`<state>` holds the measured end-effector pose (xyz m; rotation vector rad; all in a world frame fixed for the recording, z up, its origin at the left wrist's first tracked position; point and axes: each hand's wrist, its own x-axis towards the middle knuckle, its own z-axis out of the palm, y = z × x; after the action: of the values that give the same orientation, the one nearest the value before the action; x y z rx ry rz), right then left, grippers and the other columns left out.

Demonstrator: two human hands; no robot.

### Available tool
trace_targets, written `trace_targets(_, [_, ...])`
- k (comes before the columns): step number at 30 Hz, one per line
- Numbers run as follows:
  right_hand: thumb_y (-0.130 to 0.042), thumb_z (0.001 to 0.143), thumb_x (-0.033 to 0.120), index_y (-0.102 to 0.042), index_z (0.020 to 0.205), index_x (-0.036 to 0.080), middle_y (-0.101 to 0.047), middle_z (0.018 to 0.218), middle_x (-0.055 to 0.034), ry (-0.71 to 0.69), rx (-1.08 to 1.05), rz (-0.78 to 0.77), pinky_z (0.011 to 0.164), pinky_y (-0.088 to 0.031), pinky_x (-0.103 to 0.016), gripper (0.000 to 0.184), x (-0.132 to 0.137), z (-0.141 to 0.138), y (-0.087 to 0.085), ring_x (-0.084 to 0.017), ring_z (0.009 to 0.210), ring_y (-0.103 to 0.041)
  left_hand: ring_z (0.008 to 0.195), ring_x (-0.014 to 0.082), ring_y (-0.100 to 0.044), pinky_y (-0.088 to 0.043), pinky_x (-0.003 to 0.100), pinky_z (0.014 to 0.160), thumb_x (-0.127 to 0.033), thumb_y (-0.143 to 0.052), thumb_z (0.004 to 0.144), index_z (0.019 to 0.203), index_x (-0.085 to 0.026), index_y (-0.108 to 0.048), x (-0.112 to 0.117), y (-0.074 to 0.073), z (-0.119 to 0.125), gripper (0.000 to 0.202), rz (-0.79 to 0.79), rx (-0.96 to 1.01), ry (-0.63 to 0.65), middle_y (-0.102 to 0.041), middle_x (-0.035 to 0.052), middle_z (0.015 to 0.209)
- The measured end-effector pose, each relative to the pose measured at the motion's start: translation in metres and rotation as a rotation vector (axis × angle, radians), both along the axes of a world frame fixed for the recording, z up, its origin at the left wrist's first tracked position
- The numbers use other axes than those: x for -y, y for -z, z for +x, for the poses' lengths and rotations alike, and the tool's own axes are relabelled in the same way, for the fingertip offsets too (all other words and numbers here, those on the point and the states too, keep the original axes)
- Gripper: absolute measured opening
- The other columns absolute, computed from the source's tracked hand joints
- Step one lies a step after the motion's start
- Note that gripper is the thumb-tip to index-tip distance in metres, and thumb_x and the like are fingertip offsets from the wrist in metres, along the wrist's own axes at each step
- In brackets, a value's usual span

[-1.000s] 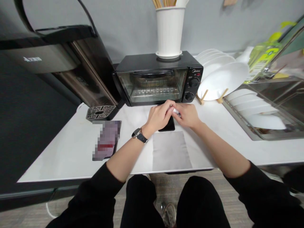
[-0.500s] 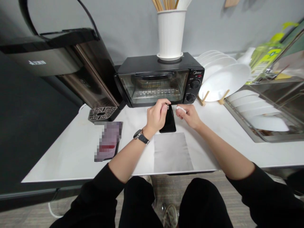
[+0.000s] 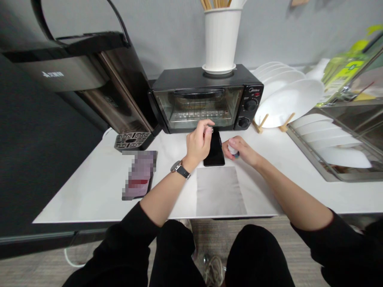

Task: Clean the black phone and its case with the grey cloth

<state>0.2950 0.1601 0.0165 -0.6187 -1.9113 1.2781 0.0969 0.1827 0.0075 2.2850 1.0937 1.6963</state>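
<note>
Well, left hand (image 3: pixel 197 144) pinches by a phone (image 3: pixel 214 149); right hand (image 3: pixel 241 150) closes its grip on a white item (image 3: pixel 232 149).

We catalogue this place as a kitchen, on the following evidence. On the white marble-look tabletop (image 3: pixel 89 191): one black Midea toaster oven (image 3: pixel 194 105). On top of it: one white ribbed utensil holder (image 3: pixel 221 40) with wooden chopsticks (image 3: pixel 216 3). Beside it: white plates (image 3: pixel 289 101) on a wooden stand (image 3: pixel 259 124). To the right: a stainless steel dish tray (image 3: pixel 311 155) of white plates, and a bottle of green liquid (image 3: pixel 344 67). To the left: a dark appliance (image 3: pixel 98 79) with a drip grille (image 3: pixel 131 140).
</note>
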Motion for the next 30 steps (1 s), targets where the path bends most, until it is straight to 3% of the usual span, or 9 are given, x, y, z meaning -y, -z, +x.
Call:
trace_targets(5, [-0.054,0.101,0.062,-0.042,0.059,0.022,-0.035,0.055,0.0064,0.025,0.357,0.375,0.058,-0.023,-0.030,0.059,0.018,-0.006,-0.008,-0.010,0.055,-0.027,0.075,0.0144,-0.067,-0.048,0.028,0.074,-0.046,-0.034,0.115,0.122,-0.025,-0.057,-0.003,0.001,0.000,0.032,0.003,0.017,-0.018,-0.068,-0.0014,0.086])
trace_targets(9, [-0.052,0.097,0.049,-0.038,0.061,0.023,-0.036,0.055,0.0057,0.066,0.524,0.527,0.060,-0.021,-0.031,0.047,0.024,-0.010,-0.009,-0.011,0.054,-0.028,0.075,0.0146,-0.066,-0.048,0.028,0.074,-0.046,-0.033,0.115,0.122,-0.026,-0.056,-0.002,0.000,0.000,0.031,-0.007,0.004,-0.010,-0.067,-0.0017,0.086])
trace_targets(13, [-0.051,0.088,0.039,-0.035,0.061,0.023,-0.037,0.054,0.0046,0.094,0.655,0.564,0.061,-0.019,-0.033,0.035,0.024,-0.009,-0.008,-0.012,0.053,-0.026,0.074,0.0149,-0.065,-0.047,0.029,0.072,-0.047,-0.032,0.115,0.122,-0.026,-0.055,-0.003,0.000,0.000,0.032,-0.004,-0.001,-0.020,-0.067,-0.0018,0.086])
trace_targets(18, [-0.047,0.096,0.051,-0.038,0.063,0.024,-0.042,0.055,0.0032,0.115,0.616,0.548,0.062,-0.019,-0.033,0.044,0.023,-0.008,-0.007,-0.013,0.053,-0.031,0.073,0.0152,-0.065,-0.045,0.029,0.071,-0.048,-0.032,0.115,0.122,-0.027,-0.055,-0.003,-0.001,0.001,0.033,-0.001,0.003,-0.019,-0.066,-0.0020,0.083])
trace_targets(23, [-0.050,0.089,0.040,-0.033,0.060,0.024,-0.038,0.053,0.0035,0.095,0.599,0.581,0.060,-0.018,-0.034,0.037,0.024,-0.008,-0.009,-0.013,0.052,-0.028,0.071,0.0163,-0.064,-0.045,0.031,0.070,-0.052,-0.031,0.114,0.121,-0.027,-0.055,-0.004,-0.002,0.001,0.035,-0.016,-0.002,-0.011,-0.065,-0.0017,0.082])
trace_targets(30, [-0.047,0.095,0.048,-0.034,0.062,0.024,-0.040,0.055,0.0035,0.065,0.614,0.552,0.062,-0.018,-0.034,0.043,0.024,-0.008,-0.008,-0.013,0.053,-0.029,0.071,0.0169,-0.064,-0.046,0.032,0.070,-0.053,-0.031,0.114,0.122,-0.028,-0.056,-0.004,-0.001,0.001,0.037,-0.030,-0.006,-0.017,-0.066,-0.0014,0.083])
